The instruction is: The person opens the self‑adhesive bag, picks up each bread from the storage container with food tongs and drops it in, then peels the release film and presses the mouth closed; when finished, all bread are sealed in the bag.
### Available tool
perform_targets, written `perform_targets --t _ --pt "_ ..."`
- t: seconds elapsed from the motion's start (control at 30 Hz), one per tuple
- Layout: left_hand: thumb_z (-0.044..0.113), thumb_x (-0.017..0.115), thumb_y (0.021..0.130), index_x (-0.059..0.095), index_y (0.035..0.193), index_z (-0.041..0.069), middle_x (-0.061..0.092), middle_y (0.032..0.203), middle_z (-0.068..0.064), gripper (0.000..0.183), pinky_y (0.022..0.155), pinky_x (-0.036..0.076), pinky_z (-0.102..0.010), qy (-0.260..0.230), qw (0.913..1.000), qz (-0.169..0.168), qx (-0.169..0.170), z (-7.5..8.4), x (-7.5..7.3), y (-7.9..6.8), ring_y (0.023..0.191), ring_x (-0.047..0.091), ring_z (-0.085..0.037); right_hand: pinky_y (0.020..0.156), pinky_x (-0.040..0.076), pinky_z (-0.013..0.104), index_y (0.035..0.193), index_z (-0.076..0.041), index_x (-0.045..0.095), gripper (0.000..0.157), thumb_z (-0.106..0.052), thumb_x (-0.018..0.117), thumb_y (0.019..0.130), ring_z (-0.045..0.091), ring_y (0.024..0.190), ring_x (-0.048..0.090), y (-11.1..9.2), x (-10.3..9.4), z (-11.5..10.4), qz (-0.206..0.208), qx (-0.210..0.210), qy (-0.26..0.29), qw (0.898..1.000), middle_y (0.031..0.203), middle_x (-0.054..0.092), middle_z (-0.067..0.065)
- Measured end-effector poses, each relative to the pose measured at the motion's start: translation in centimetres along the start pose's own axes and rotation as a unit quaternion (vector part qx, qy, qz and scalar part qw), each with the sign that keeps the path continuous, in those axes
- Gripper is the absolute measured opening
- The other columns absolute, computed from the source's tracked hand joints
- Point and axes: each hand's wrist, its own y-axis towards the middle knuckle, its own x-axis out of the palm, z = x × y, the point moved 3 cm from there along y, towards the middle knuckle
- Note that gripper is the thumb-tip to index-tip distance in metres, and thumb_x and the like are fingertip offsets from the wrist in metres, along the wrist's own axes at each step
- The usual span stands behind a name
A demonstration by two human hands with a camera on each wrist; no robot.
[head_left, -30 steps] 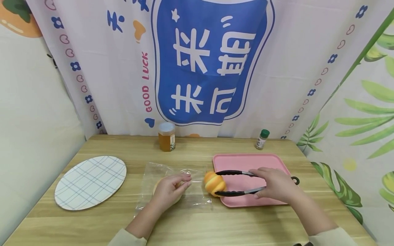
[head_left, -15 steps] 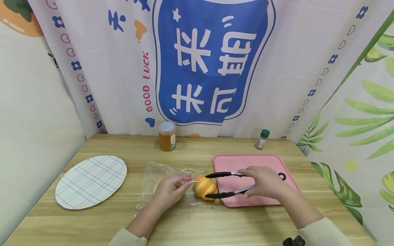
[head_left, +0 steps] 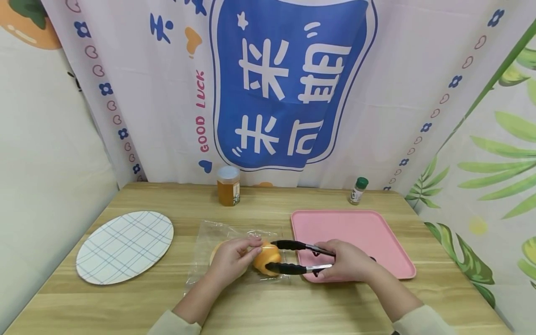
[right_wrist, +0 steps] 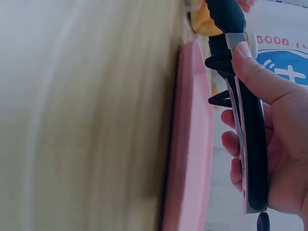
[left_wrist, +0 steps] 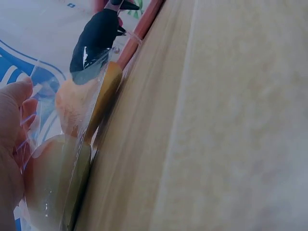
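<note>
My left hand (head_left: 231, 261) pinches the upper edge of a clear plastic bag (head_left: 200, 249) lying on the table. Inside the bag is a round, bun-like piece (left_wrist: 50, 185), mostly hidden under that hand in the head view. My right hand (head_left: 348, 261) grips black-and-silver tongs (head_left: 289, 269) by their arms. Between the tong tips sits an orange-yellow ridged bread roll (head_left: 267, 258), at the mouth of the bag beside my left fingertips. In the left wrist view, the film passes over the roll and the tong tips.
A pink tray (head_left: 391, 253) lies beneath the right hand and tongs. To the left is an oval checked plate (head_left: 125, 246). Along the back stand an amber jar (head_left: 228, 191) with a pale lid and a small green-capped bottle (head_left: 357, 193), before a printed curtain (head_left: 167, 116).
My right hand has moved left with the tongs, carrying the bread roll from the tray's left edge into the bag's mouth. The left hand has stayed in place on the bag.
</note>
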Motion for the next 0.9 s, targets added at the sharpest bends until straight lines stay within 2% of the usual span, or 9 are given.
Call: perform_targets --t 0.13,0.3,0.4,0.5,0.7,0.9 --pt "0.015 0.076 0.085 0.077 0.098 0.01 0.075 0.109 -0.002 0.014 0.093 0.058 -0.037 -0.002 1.0 0.005 0.003 0.1 0.0 0.1 0.105 0.071 -0.021 0.096 0.051 0.043 0.132 -0.013 0.061 0.077 -0.044 0.088 0.067 0.017 0.109 0.059 -0.2 0.8 0.2 -0.012 0.008 0.056 0.998 0.119 0.069 0.0" --pt "0.013 0.076 0.084 0.078 0.096 0.012 0.075 0.108 -0.001 0.012 0.093 0.058 -0.037 -0.007 0.9999 0.011 0.001 0.1 0.1 0.1 0.105 0.071 -0.02 0.089 0.051 0.034 0.129 -0.011 0.062 0.069 -0.039 0.087 0.071 0.017 0.101 0.059 -0.4 1.4 0.3 -0.027 -0.009 0.114 0.993 0.114 0.07 0.002" --pt "0.013 0.077 0.084 0.078 0.096 0.014 0.075 0.108 0.0 0.012 0.095 0.057 -0.036 -0.009 0.9999 0.011 -0.006 0.0 0.0 0.1 0.106 0.071 -0.019 0.087 0.052 0.031 0.132 -0.006 0.059 0.07 -0.036 0.085 0.074 0.017 0.1 0.059 -0.5 1.7 0.0 -0.03 -0.019 0.131 0.991 0.115 0.069 0.005" --pt "0.013 0.077 0.083 0.078 0.096 0.015 0.075 0.109 0.0 0.013 0.094 0.057 -0.036 -0.006 0.9999 0.012 -0.008 0.1 0.1 0.1 0.106 0.071 -0.019 0.089 0.051 0.035 0.135 -0.003 0.056 0.075 -0.038 0.085 0.074 0.017 0.101 0.058 -0.5 2.0 -0.5 -0.025 -0.02 0.119 0.992 0.118 0.068 0.007" --pt "0.011 0.077 0.083 0.078 0.093 0.011 0.076 0.106 -0.002 0.011 0.095 0.057 -0.036 0.002 0.9998 0.011 0.019 0.2 0.2 0.2 0.104 0.071 -0.019 0.1 0.049 0.05 0.136 -0.002 0.055 0.082 -0.043 0.085 0.072 0.024 0.115 0.058 -0.6 2.1 -1.0 -0.012 -0.005 0.076 0.997 0.129 0.064 0.011" --pt "0.014 0.078 0.082 0.077 0.098 0.01 0.075 0.109 -0.003 0.017 0.091 0.059 -0.033 0.022 0.9989 -0.009 0.041 0.1 0.3 0.2 0.103 0.071 -0.02 0.104 0.046 0.055 0.136 -0.003 0.056 0.082 -0.043 0.086 0.071 0.03 0.122 0.057 -0.6 1.8 -1.3 -0.009 0.003 0.066 0.998 0.131 0.062 0.012"
